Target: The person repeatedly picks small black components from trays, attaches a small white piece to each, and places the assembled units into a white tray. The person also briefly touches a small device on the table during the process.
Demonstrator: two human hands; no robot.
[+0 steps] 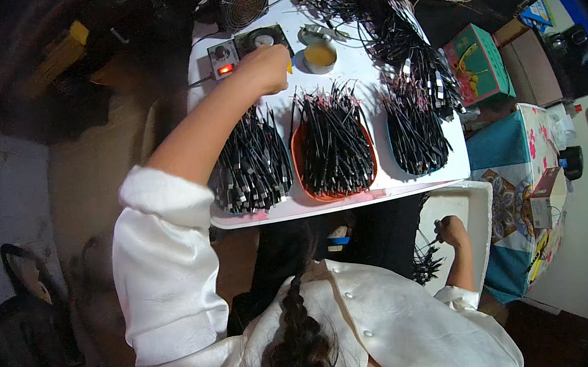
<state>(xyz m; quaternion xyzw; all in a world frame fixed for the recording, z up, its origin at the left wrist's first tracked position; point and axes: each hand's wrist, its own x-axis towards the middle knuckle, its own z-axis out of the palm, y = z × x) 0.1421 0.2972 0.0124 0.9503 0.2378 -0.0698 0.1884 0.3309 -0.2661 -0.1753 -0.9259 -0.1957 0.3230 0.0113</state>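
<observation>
My left hand (268,69) is closed above the white table (410,183), beside a black device with a round silvery top (263,40). A bit of yellow shows at its fingers; what it holds is hidden. Just right of it is an open round tin (320,59) with an amber filling. Low on the right, my right hand (451,229) reaches into a white bin (486,223), its fingers closed on a thin black cable. More black cables (426,264) lie in the bin beside it.
Three trays of black cables stand along the table's front: left (248,167), an orange-rimmed middle tray (296,161), right (416,144). A control box with a lit red switch (225,69) and a fan (245,6) sit behind. A cable heap (368,8) fills the back right.
</observation>
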